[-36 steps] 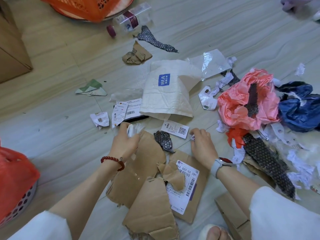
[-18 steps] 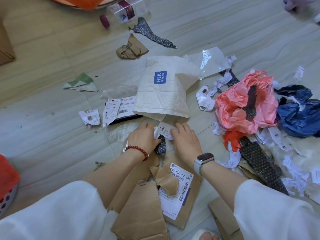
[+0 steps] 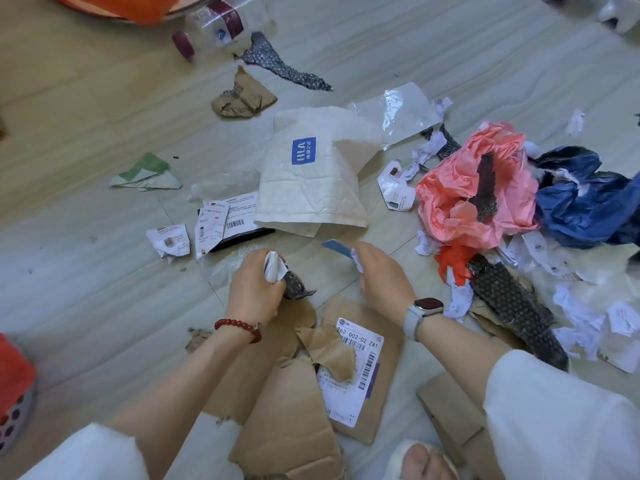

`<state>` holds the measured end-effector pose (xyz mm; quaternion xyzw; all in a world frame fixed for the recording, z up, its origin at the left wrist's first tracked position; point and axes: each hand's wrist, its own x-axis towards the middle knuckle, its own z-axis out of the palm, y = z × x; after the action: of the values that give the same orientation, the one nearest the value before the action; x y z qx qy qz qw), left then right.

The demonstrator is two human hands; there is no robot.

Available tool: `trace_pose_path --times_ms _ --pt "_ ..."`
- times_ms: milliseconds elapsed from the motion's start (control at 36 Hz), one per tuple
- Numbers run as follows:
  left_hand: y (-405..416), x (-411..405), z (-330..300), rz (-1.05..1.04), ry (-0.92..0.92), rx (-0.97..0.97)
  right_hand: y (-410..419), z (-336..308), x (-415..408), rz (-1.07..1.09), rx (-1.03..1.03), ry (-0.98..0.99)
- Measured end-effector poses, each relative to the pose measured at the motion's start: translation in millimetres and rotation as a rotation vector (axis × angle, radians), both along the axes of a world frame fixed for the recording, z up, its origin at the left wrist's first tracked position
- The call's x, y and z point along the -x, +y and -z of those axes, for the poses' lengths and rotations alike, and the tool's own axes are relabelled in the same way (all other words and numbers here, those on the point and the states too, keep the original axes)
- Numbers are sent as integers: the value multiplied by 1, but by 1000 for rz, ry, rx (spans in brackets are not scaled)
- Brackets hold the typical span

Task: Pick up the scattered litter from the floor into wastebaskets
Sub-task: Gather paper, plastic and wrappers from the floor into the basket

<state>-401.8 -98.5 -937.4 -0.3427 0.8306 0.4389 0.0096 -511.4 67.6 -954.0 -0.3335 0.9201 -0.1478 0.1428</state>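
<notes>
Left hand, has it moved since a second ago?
Yes. The left hand has shifted right, judged against the HLA bag's lower left corner, and now grips the dark scrap.

The white mailer bag (image 3: 311, 181) reads "HLA"; the shipping label (image 3: 356, 368) apparently "862 G02-02 Z81".

I see a pale floor (image 3: 86, 271) strewn with torn cardboard (image 3: 287, 420), a white mailer (image 3: 311, 188), pink plastic (image 3: 450, 202), paper scraps (image 3: 169, 239).
</notes>
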Motion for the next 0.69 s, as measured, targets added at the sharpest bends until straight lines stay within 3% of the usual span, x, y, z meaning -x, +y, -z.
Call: trace_pose_path --times_ms 111,222,417,556,694 --pt "5 0 -8 3 37 -98 36 -16 -3 274 113 -28" --pt "18 3 -8 106 15 -68 85 -31 -3 426 70 -94" --pt "30 -4 -7 389 -79 47 136 -28 -8 443 -25 -173" --pt "35 -7 -11 666 -163 150 138 -5 -18 355 -311 -172" --pt "41 -12 -13 999 -325 204 124 7 -29 285 -257 -119"
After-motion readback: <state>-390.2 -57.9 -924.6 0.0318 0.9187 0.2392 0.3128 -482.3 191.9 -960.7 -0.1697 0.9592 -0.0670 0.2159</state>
